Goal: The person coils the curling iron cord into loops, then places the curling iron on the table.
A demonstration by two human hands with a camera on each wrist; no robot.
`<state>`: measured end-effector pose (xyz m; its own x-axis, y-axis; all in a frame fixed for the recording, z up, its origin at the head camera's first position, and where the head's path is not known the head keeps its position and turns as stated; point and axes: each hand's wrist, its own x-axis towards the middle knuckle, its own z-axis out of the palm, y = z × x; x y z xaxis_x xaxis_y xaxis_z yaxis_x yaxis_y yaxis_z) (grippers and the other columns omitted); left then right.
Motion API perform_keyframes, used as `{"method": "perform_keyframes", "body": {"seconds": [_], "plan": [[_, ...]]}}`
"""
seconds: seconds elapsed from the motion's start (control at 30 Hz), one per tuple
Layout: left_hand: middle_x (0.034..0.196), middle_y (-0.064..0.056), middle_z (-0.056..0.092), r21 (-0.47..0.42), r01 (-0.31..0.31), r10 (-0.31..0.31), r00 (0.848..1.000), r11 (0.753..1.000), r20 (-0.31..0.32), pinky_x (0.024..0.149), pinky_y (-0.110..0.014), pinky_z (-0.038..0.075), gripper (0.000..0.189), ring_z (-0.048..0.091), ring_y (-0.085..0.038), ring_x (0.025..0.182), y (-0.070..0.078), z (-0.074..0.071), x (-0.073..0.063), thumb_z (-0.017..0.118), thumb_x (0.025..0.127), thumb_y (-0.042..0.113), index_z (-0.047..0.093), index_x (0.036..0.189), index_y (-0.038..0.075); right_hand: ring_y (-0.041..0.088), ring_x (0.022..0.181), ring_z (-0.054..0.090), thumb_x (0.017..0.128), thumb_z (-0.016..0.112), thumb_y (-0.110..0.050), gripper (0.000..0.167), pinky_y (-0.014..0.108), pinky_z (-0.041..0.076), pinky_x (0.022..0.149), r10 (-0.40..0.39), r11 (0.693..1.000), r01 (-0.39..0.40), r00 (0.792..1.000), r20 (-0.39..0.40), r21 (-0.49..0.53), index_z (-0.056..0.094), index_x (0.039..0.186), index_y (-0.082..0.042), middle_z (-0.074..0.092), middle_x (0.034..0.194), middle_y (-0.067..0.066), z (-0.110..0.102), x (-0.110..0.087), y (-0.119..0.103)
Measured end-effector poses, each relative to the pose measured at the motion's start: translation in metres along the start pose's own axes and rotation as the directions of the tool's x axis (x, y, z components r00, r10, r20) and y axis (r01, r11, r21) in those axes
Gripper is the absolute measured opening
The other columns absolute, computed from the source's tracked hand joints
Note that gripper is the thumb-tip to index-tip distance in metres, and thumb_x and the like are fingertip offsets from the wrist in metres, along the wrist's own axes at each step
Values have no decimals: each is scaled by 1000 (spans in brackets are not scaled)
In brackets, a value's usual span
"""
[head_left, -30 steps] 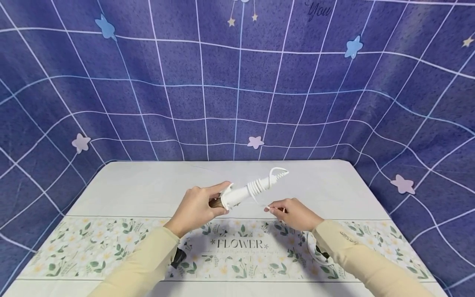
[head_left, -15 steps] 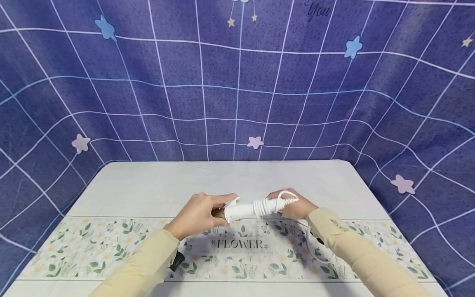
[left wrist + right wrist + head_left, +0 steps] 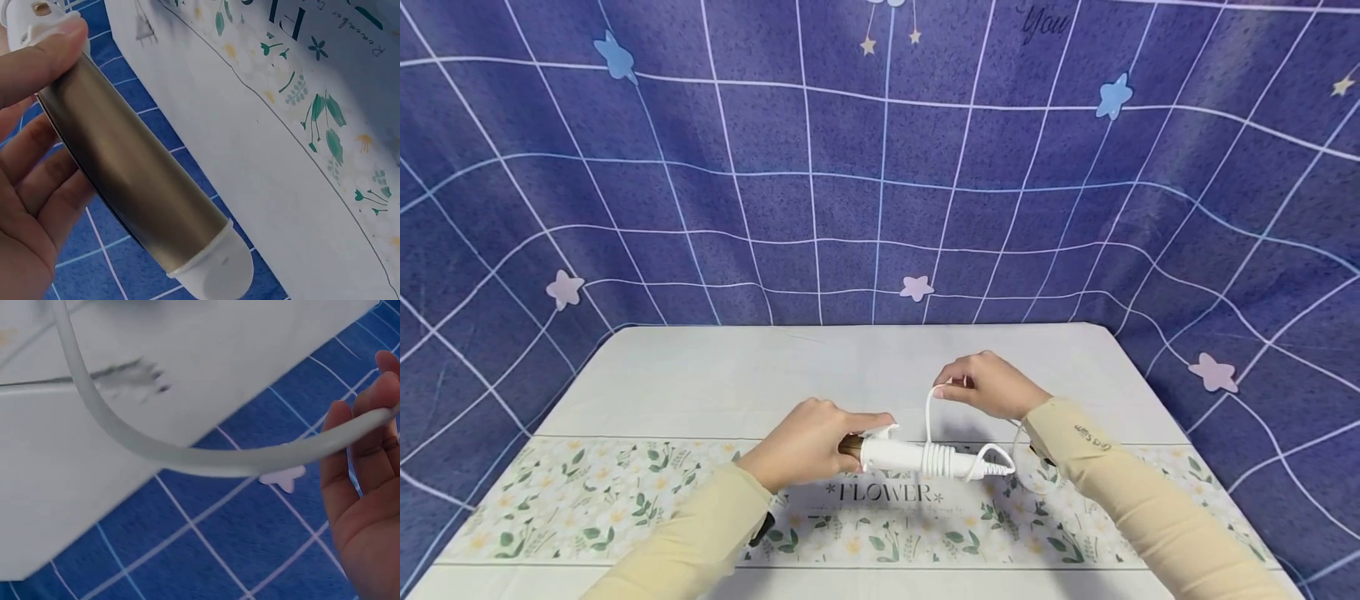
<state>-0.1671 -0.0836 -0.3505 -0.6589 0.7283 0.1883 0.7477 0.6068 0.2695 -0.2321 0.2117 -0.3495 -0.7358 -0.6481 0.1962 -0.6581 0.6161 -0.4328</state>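
Observation:
A curling iron with a white handle [image 3: 889, 454] is held over the table, lying nearly level. My left hand [image 3: 812, 440] grips it where handle and barrel meet. In the left wrist view its gold-brown barrel [image 3: 137, 169] ends in a white tip [image 3: 219, 269], and the thumb presses near the clamp lever. The white cord [image 3: 928, 417] is wound in several coils round the handle, with a small loop at the handle's tail. My right hand [image 3: 988, 385], raised above the handle, pinches the cord. The right wrist view shows this cord [image 3: 206, 461] curving into the fingers.
Beneath both hands lies a white tablecloth [image 3: 715, 367] with a floral band [image 3: 647, 483] lettered FLOWER. A blue gridded curtain [image 3: 850, 200] with stars hangs behind and at both sides. More cord trails below the right sleeve [image 3: 1082, 458].
The right hand has passed behind the handle and risen above it, carrying the cord. The left hand has lowered the curling iron slightly toward me, its tail tipping down from an upward slant.

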Motion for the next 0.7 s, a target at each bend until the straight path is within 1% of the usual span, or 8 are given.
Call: {"method": "perform_keyframes", "body": {"seconds": [0.13,0.27,0.33,0.43,0.5,0.6,0.7], "plan": [[70,6,71,26,3,-3,1000,1000,4,54,-23,42,63,39,1,50,2,1,1,90,75,18,69,134,17,4,76,64,95,72,-26,11,31,54,71,-19,994,16,999,-32,-106,80,97,-18,75,93,-7,-6,2,-10],[71,2,72,69,14,-15,1000,998,10,54,-24,43,62,41,0,49,4,2,2,90,74,18,70,133,18,4,73,65,94,74,-28,10,32,54,69,-49,975,35,997,-59,-219,80,96,-20,74,89,-8,-8,2,-22],[66,2,70,88,13,-15,1000,996,15,53,-24,42,62,39,0,48,5,2,2,90,74,17,70,133,18,4,71,64,93,75,-27,10,31,54,67,-74,963,52,994,-75,-264,80,96,-20,73,87,-8,-8,1,-27],[57,5,62,104,8,-10,1000,995,19,52,-24,41,62,35,-1,47,5,2,1,90,74,16,70,133,17,4,67,64,92,76,-26,9,30,54,63,-103,948,68,990,-99,-312,80,95,-19,72,84,-9,-9,0,-36],[55,6,59,115,7,-9,1000,993,18,52,-26,42,62,34,-2,47,5,2,1,90,74,16,70,133,17,4,65,63,91,78,-25,7,30,53,61,-125,938,80,986,-113,-338,81,95,-19,71,83,-9,-11,-1,-42],[57,5,62,141,7,-8,1000,990,7,53,-27,45,63,38,-2,47,4,4,2,91,73,18,70,133,18,4,62,61,90,78,-24,6,29,53,59,-156,922,98,980,-128,-376,80,93,-20,70,82,-9,-13,-2,-54],[56,8,58,157,14,-14,1000,987,-4,52,-27,45,64,38,-1,47,3,7,2,91,73,19,69,133,18,5,60,61,89,79,-23,3,29,52,56,-197,900,124,971,-134,-419,79,91,-20,69,80,-8,-13,-3,-65]]}}
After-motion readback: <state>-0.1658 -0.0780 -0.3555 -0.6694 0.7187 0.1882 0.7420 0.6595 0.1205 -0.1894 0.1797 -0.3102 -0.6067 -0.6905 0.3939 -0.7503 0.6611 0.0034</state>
